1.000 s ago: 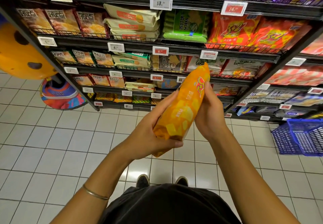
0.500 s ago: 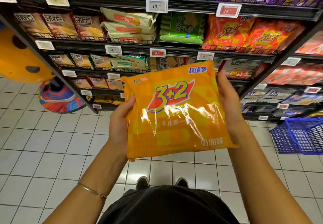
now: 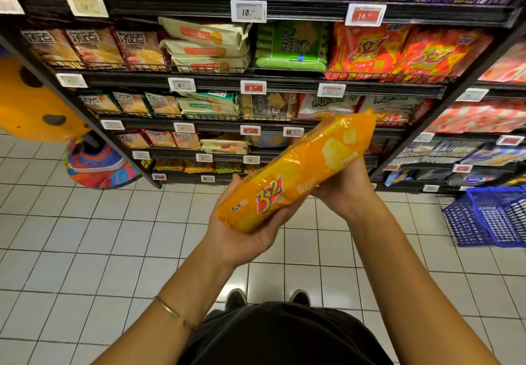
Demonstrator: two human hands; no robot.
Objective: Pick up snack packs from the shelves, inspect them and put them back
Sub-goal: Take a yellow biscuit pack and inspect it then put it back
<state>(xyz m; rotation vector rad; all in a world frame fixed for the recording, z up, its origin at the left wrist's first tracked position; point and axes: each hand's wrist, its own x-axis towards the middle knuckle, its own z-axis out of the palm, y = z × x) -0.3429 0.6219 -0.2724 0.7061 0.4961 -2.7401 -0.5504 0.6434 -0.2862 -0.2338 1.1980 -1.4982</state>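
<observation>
An orange "3+2" snack pack (image 3: 301, 174) is held at chest height in front of the shelves (image 3: 284, 82), turned edge-on and slanting up to the right. My left hand (image 3: 242, 233) cups its lower left end from beneath, fingers curled round the underside. My right hand (image 3: 344, 185) grips the upper right part from behind, mostly hidden by the pack. The shelves hold rows of snack packs, among them red "3+2" packs (image 3: 404, 51) at the upper right.
A blue shopping basket (image 3: 492, 216) stands on the tiled floor at the right. An orange round display (image 3: 31, 100) on a colourful base (image 3: 96, 162) is at the left end of the shelves. My shoes (image 3: 267, 297) are on white tiles below.
The pack faced me flat half a second ago; both hands have turned it edge-on, its top now pointing up and right. A second ago it was edge-on and more upright.
</observation>
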